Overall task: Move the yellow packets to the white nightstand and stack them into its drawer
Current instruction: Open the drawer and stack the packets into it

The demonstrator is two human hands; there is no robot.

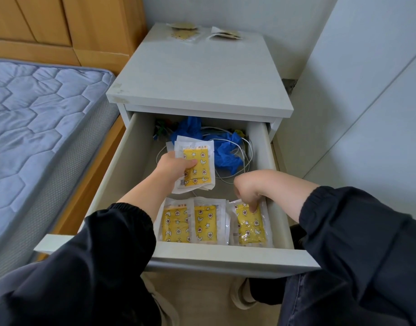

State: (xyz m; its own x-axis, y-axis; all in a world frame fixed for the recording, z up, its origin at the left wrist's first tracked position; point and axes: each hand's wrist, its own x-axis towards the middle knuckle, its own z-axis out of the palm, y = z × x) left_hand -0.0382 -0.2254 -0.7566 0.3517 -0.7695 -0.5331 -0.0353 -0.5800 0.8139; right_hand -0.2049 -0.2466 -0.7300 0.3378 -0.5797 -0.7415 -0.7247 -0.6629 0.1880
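Note:
The white nightstand (pixel 202 74) has its drawer (pixel 225 257) pulled wide open toward me. My left hand (pixel 173 169) grips a bundle of yellow packets (pixel 198 165) with star and moon prints, held over the middle of the drawer. Along the drawer's front, three stacks of the same packets lie side by side: a left stack (pixel 175 223), a middle stack (pixel 206 225) and a right stack (pixel 249 228). My right hand (pixel 248 190) reaches down with its fingertips pinched on the top edge of the right stack.
Crumpled blue gloves (pixel 225 151) and white cables (pixel 245 161) fill the back of the drawer. A few beige sachets (pixel 186 31) lie on the nightstand's top at the rear. A bed with a blue quilted mattress (pixel 37 118) stands close on the left; a white wall (pixel 367 90) is on the right.

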